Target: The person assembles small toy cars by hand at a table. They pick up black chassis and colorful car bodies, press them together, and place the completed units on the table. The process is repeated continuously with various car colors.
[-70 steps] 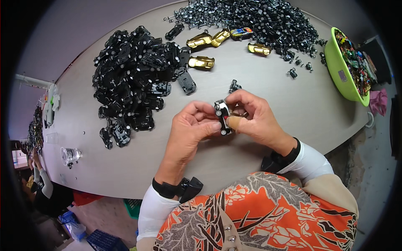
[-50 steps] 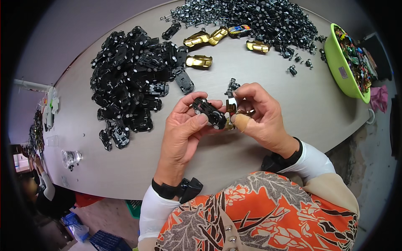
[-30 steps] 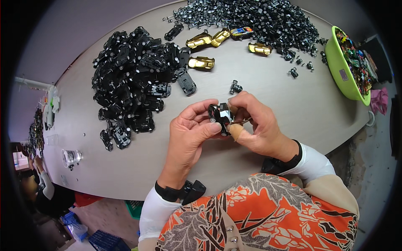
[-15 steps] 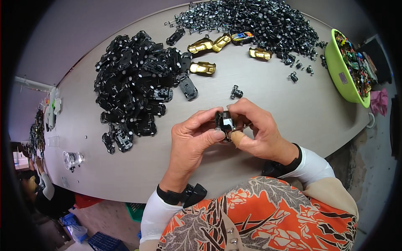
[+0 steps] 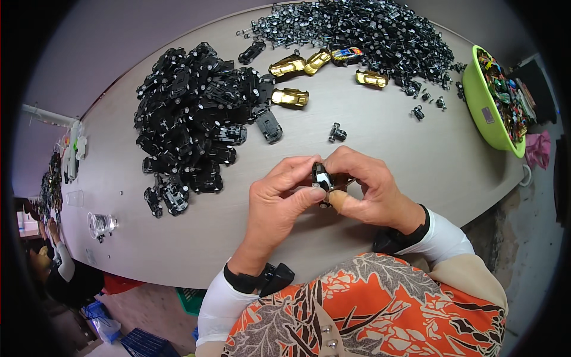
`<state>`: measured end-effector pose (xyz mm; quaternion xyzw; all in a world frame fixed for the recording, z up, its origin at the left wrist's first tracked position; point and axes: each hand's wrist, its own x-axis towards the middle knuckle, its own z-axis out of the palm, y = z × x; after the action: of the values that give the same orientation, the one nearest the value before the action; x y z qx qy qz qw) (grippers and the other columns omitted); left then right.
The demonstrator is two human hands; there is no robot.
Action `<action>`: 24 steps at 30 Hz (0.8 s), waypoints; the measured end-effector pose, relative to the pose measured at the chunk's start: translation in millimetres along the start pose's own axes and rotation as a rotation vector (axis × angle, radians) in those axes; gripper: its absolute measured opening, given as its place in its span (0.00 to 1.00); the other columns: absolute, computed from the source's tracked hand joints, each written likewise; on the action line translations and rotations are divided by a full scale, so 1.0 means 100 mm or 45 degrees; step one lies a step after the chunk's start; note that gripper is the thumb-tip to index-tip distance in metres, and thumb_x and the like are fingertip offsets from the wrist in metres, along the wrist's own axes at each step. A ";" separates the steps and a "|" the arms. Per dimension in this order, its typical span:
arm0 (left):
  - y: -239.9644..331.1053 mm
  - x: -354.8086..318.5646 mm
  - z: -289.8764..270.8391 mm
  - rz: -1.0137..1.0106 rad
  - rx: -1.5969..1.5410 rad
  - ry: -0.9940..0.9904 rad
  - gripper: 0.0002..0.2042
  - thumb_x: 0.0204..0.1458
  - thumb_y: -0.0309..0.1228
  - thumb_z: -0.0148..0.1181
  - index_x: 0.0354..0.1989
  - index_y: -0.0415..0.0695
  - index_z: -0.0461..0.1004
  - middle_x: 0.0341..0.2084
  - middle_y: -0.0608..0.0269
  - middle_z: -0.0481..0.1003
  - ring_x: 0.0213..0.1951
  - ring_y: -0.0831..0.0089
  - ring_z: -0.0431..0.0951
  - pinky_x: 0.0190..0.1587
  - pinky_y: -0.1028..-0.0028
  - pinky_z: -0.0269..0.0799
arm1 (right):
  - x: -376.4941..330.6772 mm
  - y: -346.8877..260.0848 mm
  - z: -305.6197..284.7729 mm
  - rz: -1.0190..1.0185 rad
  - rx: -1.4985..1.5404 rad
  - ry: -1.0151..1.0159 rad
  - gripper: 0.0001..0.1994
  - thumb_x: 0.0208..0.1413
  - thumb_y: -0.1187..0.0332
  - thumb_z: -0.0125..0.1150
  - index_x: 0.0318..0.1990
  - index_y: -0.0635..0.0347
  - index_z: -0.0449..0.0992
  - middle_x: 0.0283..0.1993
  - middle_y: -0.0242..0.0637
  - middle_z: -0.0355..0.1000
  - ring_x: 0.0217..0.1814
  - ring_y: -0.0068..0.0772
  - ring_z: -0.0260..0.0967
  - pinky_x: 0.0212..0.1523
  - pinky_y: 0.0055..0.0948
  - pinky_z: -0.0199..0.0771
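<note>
- A small black toy car part (image 5: 322,177) is pinched between both hands, held just above the grey table (image 5: 380,149).
- Left hand (image 5: 278,199): thumb and forefinger are closed on the part's near-left side; the thumb tip is pressed against it from below.
- Right hand (image 5: 369,190): fingers are curled over the part's far-right side, with the thumb tucked underneath. Both grips are narrow and clamped on the same piece.
- Most of the part is hidden by the fingers; only a black body with a pale patch can be made out.
- A loose wheel-axle piece (image 5: 337,132) is seen on the table just beyond the grip, not touching it.
- A big heap of black toy car chassis (image 5: 196,119) is seen beyond and left of the grip, well apart.
- Gold toy car bodies (image 5: 289,97) are laid further out, between that heap and the pile of wheel axles (image 5: 369,30) at the far edge.
- A green tub (image 5: 485,113) of mixed coloured cars is seen far right of the grip, at the table edge.
</note>
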<state>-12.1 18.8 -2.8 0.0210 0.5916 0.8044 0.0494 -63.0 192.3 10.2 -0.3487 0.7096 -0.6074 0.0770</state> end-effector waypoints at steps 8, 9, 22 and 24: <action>0.04 -0.01 0.07 -0.101 0.089 -0.066 0.20 0.52 0.23 0.54 0.56 0.37 0.65 0.47 0.59 0.71 0.45 0.79 0.69 0.47 0.79 0.66 | -0.01 0.02 -0.01 -0.041 -0.138 0.067 0.11 0.44 0.80 0.58 0.38 0.64 0.70 0.28 0.32 0.65 0.25 0.20 0.62 0.24 0.21 0.63; 0.05 -0.01 0.04 -0.113 0.107 -0.098 0.20 0.52 0.23 0.55 0.55 0.37 0.65 0.45 0.60 0.72 0.44 0.79 0.70 0.46 0.80 0.66 | -0.01 -0.01 -0.03 -0.027 -0.116 0.057 0.10 0.44 0.79 0.58 0.37 0.64 0.69 0.28 0.31 0.64 0.26 0.19 0.62 0.23 0.21 0.62; 0.10 0.02 -0.03 -0.465 -0.024 -0.183 0.12 0.39 0.21 0.65 0.34 0.39 0.73 0.25 0.69 0.73 0.24 0.86 0.71 0.27 0.86 0.67 | -0.05 -0.09 -0.24 0.567 0.638 -0.264 0.03 0.51 0.75 0.55 0.30 0.65 0.69 0.31 0.31 0.63 0.22 0.16 0.60 0.21 0.16 0.61; 0.11 0.00 -0.01 -0.484 -0.005 -0.210 0.11 0.39 0.21 0.65 0.34 0.40 0.73 0.25 0.70 0.73 0.25 0.86 0.70 0.28 0.85 0.67 | -0.06 -0.08 -0.23 0.613 0.598 -0.300 0.03 0.51 0.75 0.55 0.30 0.66 0.70 0.31 0.32 0.63 0.22 0.17 0.60 0.21 0.16 0.61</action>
<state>-12.4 14.6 7.0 -0.0252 0.5773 0.7773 0.2486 -67.9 214.5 22.0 -0.2120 0.5988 -0.6739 0.3774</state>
